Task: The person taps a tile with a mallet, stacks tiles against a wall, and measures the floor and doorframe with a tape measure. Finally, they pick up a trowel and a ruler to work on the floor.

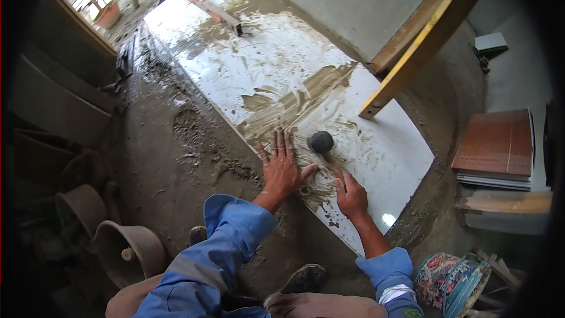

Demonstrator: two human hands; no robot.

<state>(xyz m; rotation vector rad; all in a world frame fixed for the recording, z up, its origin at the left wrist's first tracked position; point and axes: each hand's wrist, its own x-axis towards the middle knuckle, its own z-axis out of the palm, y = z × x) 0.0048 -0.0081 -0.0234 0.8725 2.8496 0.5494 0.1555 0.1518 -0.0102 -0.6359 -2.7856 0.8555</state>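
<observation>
My left hand [281, 168] lies flat with spread fingers on the near left edge of a white floor tile [400, 147] smeared with wet grey-brown mortar. In my right hand [352, 194] is the handle of a rubber mallet [321, 142], fingers wrapped round it. The mallet's round black head is over the tile, just right of my left fingertips. Mortar streaks [294, 103] cover the joint between this tile and the one beyond it. Both blue sleeves are rolled back from the wrists.
A spirit level [212, 12] rests on the far tiles. A yellow-edged wooden board [412, 53] leans down to the tile's right side. Stacked brown tiles [494, 144] stand at right. Buckets [126, 250] sit lower left, a patterned bag-like item [444, 282] lower right. Wet mortar [159, 129] borders the tiles.
</observation>
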